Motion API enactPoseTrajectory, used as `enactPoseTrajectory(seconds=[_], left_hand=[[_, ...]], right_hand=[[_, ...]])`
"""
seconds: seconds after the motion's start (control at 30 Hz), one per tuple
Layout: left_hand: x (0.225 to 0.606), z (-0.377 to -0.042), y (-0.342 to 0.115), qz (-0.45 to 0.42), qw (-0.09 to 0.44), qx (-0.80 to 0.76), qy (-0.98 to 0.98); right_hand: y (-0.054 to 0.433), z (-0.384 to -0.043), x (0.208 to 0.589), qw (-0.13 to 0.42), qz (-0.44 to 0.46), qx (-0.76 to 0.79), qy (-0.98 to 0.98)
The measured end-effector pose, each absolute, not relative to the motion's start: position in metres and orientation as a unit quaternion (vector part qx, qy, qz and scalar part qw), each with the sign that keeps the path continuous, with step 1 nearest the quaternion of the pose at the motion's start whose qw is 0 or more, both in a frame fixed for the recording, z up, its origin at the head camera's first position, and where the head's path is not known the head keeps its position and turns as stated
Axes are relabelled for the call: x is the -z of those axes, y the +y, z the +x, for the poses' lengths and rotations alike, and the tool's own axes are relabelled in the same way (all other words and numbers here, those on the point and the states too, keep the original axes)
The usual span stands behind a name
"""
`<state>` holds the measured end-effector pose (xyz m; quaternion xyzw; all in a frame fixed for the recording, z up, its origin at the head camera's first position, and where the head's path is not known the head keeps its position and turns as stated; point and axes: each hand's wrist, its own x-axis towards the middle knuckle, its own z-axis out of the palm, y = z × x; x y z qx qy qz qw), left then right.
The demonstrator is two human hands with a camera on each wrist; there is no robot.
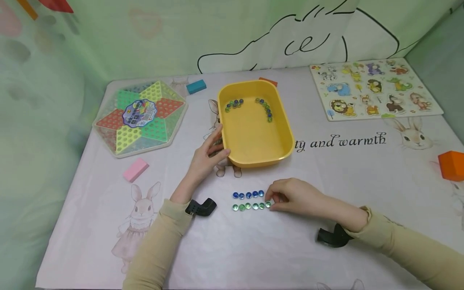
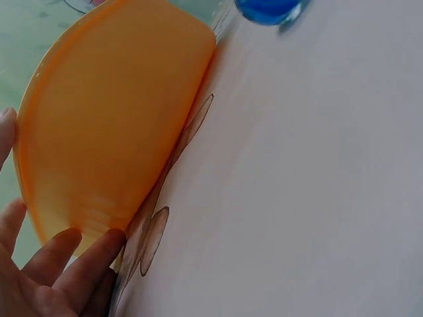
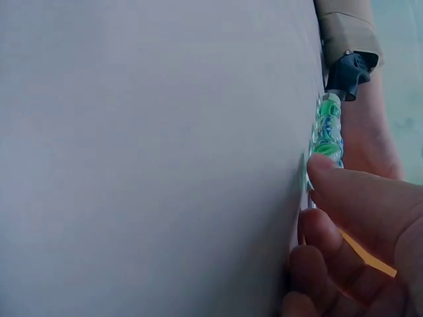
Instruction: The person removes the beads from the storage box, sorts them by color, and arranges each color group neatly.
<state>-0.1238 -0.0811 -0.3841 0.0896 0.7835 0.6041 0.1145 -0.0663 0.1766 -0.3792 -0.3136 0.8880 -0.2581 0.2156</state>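
My left hand (image 1: 204,159) rests against the near-left side of a yellow plastic tub (image 1: 257,164). In the left wrist view its fairly straight fingers (image 2: 96,261) touch the tub's outer wall. My right hand (image 1: 297,195) pinches a green glass marble (image 1: 268,204) between thumb and forefinger, at the right end of a row of green marbles (image 1: 248,206) on the table. Just behind lies a parallel row of blue marbles (image 1: 249,195). Inside the tub, toward its far end, sit two curved clusters of blue and green marbles (image 1: 267,108). In the right wrist view the fingertips partly hide the pinched marble.
A hexagonal Chinese checkers board (image 1: 141,119) lies at the left, near a pink block (image 1: 135,170) and a teal block (image 1: 196,86). An animal puzzle board (image 1: 377,90) lies at the back right. An orange block (image 1: 451,166) sits at the right edge.
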Motion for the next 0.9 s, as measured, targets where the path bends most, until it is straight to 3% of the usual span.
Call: enactPoseTrajectory(seconds=[0.7,0.9], left_hand=[[0.383,-0.124,-0.081,0.092,0.112,-0.605,0.783],[0.409,-0.134,-0.083,0.09,0.113,-0.609,0.78]], right_hand=[[0.179,-0.065,0.378,0.2,-0.326,0.248,0.89],[0.179,-0.075,0.359,0.218,-0.337,0.289,0.869]])
